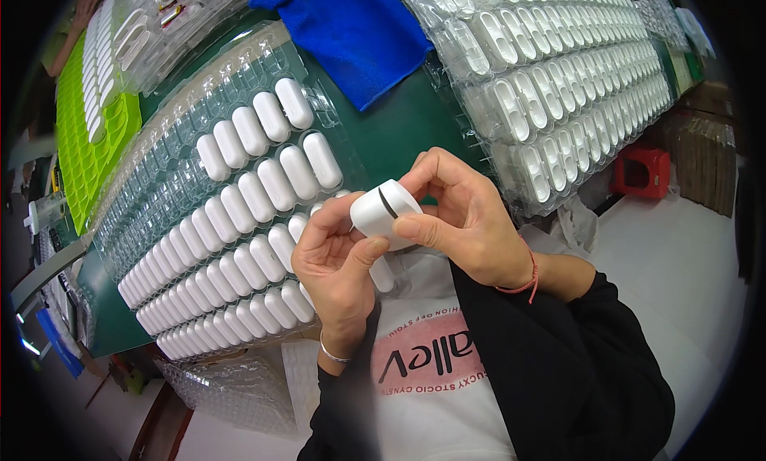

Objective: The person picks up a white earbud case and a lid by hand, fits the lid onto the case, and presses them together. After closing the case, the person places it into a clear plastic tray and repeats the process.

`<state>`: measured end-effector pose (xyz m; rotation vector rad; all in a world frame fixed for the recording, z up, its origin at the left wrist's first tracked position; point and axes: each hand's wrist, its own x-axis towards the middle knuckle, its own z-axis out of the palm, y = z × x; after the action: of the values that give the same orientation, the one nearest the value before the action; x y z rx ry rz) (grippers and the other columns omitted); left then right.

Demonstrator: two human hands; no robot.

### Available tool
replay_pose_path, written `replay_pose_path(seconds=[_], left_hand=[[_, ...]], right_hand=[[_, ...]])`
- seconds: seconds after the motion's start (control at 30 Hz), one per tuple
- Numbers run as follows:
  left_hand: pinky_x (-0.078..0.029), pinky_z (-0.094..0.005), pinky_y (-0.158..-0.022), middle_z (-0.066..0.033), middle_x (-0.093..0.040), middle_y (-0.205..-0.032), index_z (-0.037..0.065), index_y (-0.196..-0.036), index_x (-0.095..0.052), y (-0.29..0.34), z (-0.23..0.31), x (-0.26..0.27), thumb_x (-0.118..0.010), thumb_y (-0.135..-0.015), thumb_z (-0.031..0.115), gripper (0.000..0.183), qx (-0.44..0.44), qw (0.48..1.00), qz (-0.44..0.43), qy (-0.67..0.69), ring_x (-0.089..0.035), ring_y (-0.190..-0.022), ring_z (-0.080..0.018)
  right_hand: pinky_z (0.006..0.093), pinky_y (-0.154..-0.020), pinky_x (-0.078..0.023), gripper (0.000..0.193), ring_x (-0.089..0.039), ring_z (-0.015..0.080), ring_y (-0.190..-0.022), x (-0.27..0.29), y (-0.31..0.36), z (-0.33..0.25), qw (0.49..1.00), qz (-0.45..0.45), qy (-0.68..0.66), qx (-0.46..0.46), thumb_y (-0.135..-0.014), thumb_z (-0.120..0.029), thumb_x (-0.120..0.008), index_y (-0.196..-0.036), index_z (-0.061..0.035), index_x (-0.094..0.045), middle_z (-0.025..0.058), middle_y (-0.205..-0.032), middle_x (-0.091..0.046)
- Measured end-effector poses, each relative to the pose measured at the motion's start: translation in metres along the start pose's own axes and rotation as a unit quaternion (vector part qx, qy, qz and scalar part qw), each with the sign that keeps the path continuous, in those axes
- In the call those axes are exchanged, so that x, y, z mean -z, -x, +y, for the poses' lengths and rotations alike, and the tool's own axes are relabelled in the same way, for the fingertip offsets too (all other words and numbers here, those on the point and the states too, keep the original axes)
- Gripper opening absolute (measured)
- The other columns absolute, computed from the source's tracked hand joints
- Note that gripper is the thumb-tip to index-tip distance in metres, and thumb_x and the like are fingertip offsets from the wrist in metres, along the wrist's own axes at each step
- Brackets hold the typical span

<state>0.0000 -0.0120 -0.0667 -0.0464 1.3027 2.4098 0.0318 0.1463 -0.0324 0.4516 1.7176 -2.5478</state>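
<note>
Between my two hands is a white rounded plastic case (370, 213), tilted, with a dark slit across it near its right end. My left hand (337, 279) grips its left side, thumb in front and fingers behind. My right hand (471, 221) pinches the right end, its thumb pressed beside the slit. To the left, a clear plastic tray (187, 134) carries rows of white oval shells (257, 197), smooth side up; several of its pockets hold nothing. What lies inside the case is hidden.
Stacked clear trays of white shells with hollows (550, 90) stand at the right. A blue cloth (351, 38) lies on the green table (395, 138). A bright green tray (120, 134) is at the far left, near another person's arm (68, 42). A red stool (643, 170) stands on the floor.
</note>
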Motion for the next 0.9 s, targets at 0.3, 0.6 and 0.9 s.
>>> replay_pose_path(seconds=[0.3, 0.6, 0.9], left_hand=[[-0.050, -0.0325, -0.096, -0.0136, -0.066, -0.116, -0.006, -0.127, -0.055, -0.001, 0.005, 0.012, -0.076, -0.083, 0.004, 0.049, 0.087, 0.992, -0.024, 0.087, -0.064, -0.106, -0.0195], [-0.056, -0.0400, -0.093, -0.0164, -0.062, -0.124, -0.005, -0.134, -0.047, 0.001, 0.003, 0.019, -0.071, -0.090, 0.011, 0.053, 0.063, 0.995, -0.031, 0.072, -0.065, -0.110, -0.0251], [-0.050, -0.0339, -0.096, -0.0124, -0.064, -0.119, -0.004, -0.127, -0.052, 0.001, 0.021, 0.003, -0.069, -0.086, -0.005, 0.045, 0.015, 0.991, 0.036, 0.131, -0.063, -0.109, -0.0192]], right_hand=[[0.0220, -0.065, -0.050, 0.026, -0.060, 0.0071, -0.084, 0.004, -0.012, -0.017, 0.989, -0.033, -0.073, -0.128, -0.094, -0.014, -0.068, -0.112, 0.0011, -0.058, 0.0046, -0.097, -0.064], [0.0222, -0.071, -0.051, 0.029, -0.059, 0.0071, -0.088, -0.002, -0.018, -0.022, 0.993, -0.046, -0.055, -0.097, -0.093, -0.012, -0.069, -0.116, 0.0015, -0.058, 0.0023, -0.096, -0.062], [0.0318, -0.068, -0.048, 0.032, -0.060, 0.0237, -0.081, -0.007, -0.022, -0.026, 0.861, -0.018, 0.396, 0.318, -0.073, -0.003, -0.081, -0.102, -0.0049, -0.068, 0.0100, -0.096, -0.061]])
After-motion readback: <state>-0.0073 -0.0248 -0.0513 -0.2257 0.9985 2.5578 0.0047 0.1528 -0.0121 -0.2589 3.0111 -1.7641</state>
